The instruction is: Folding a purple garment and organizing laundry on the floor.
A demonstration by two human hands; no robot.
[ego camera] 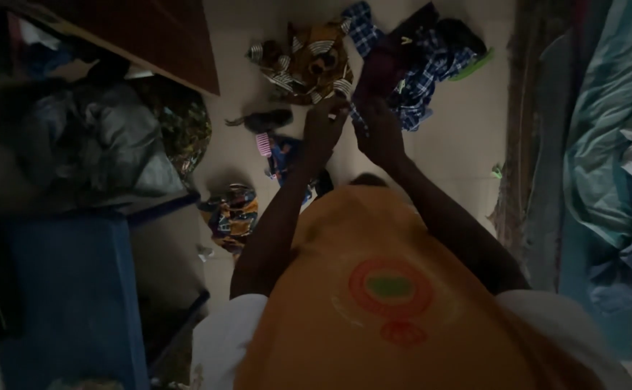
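I look down my own front, an orange shirt [374, 303] with a round red and green print. Both arms reach forward over the floor. My left hand [325, 128] and my right hand [377, 133] are raised close together, pinching a dark maroon garment [381, 72] that hangs between them. The light is dim, so the exact grip is hard to see. Beyond the hands lie a blue checked cloth [424, 68] and a brown patterned cloth [312, 61] on the pale floor.
A dark plastic bag [92, 144] and a blue box [78, 289] stand at the left under a brown wooden panel [157, 36]. Small patterned cloths [233, 217] lie on the floor near my left arm. Teal bedding [605, 144] fills the right side.
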